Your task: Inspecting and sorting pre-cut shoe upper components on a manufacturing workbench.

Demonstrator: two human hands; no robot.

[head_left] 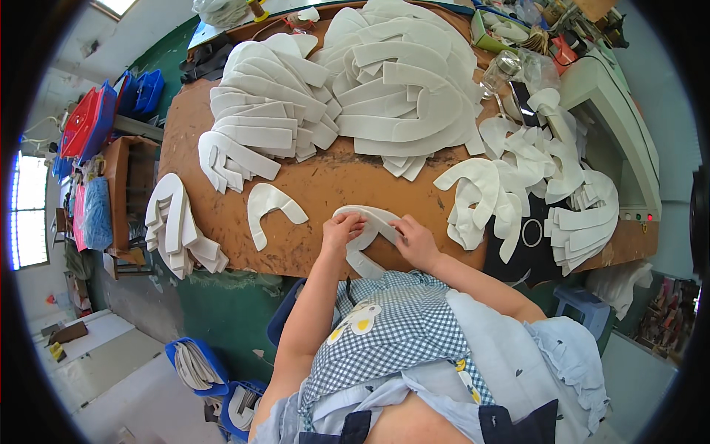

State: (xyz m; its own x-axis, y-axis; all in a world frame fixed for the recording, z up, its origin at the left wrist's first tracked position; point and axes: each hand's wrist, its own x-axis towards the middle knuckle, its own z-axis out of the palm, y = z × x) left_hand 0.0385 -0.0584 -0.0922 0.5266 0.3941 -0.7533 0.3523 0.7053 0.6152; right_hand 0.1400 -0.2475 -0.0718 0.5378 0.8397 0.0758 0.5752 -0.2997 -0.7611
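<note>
At the table's near edge, a white U-shaped padded piece (360,260) lies between my hands. My left hand (345,229) pinches its curved top, fingers pressed together. Gripping the other side of the curve, my right hand (415,242) has its fingers closed on the edge. A single white U-shaped piece (270,204) rests on the tabletop left of my left hand. Beyond it sits a fanned stack of like pieces (229,153). To the right of my right hand is a loose heap of thinner white U-shaped pieces (477,185).
Large piles of white U-shaped pieces (399,100) cover the far side of the brown table (325,172). Another stack (171,214) stands at the left edge. A pale machine (617,133) and a black cloth (510,248) are at right. Filled blue bins (214,370) sit on the floor.
</note>
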